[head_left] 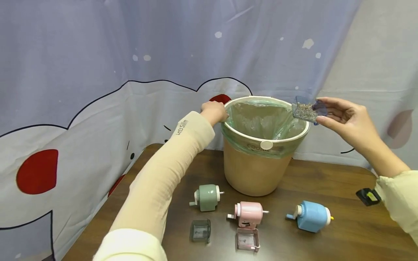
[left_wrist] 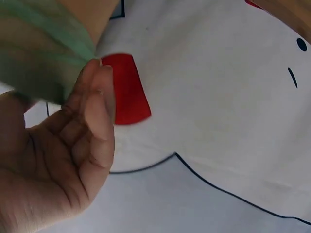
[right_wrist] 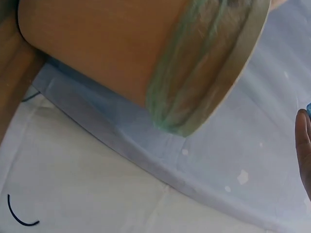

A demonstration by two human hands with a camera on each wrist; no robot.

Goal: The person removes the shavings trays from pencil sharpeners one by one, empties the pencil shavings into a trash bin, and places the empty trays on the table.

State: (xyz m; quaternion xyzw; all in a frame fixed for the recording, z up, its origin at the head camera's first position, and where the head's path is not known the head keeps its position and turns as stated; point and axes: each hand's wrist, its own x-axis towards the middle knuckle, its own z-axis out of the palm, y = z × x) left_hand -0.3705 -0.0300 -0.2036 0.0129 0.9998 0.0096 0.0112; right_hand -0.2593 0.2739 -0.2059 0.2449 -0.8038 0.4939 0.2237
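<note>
A beige trash can (head_left: 254,170) with a green plastic liner (head_left: 251,114) stands on the wooden table. My left hand (head_left: 213,111) grips its left rim; in the left wrist view the fingers (left_wrist: 99,121) bend at the liner-covered edge. My right hand (head_left: 351,119) pinches a clear blue shavings drawer (head_left: 307,111) beside the right rim. Pencil shavings (head_left: 305,110) lie in the drawer, which is tilted. In the right wrist view only part of the right hand (right_wrist: 303,150) shows at the edge.
In front of the can stand a green pencil sharpener (head_left: 208,198), a pink one (head_left: 250,214) and a blue one (head_left: 312,216). A dark clear drawer (head_left: 200,231) and a pink clear drawer (head_left: 247,239) lie nearer. Behind hangs a patterned curtain (head_left: 176,47).
</note>
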